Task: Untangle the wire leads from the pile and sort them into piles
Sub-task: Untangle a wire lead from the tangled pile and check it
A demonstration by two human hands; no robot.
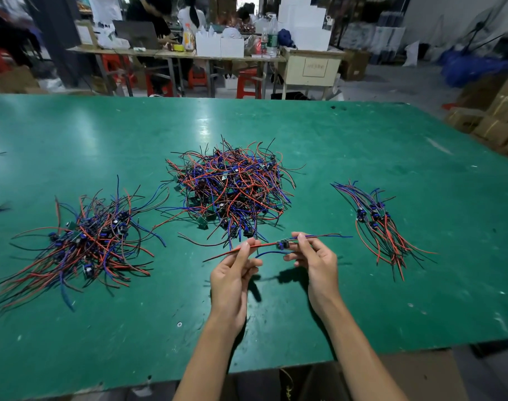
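We hold one wire lead (277,245) stretched between our two hands just above the green table (391,175), in front of the big tangled pile (229,186). Our left hand (232,273) pinches its red wire between thumb and fingertips, and our right hand (313,259) pinches the wires just beside the small circuit board (283,244) in the middle of the lead, so both hands are closed on it. Loose red and blue ends run out past each hand. We judge the lead to be very light and limp: the thin insulated wires bend and sag, so they should snag on their neighbours easily and pull others along if tugged. The little board is the only stiff part and looks like the sensible place to take hold, since yanking on a wire could strain its joint at the board. This lead looks free of the heap. A loose pile (85,238) lies well to the left and a neater, combed pile (377,224) well to the right; we cannot tell which one this lead belongs in.
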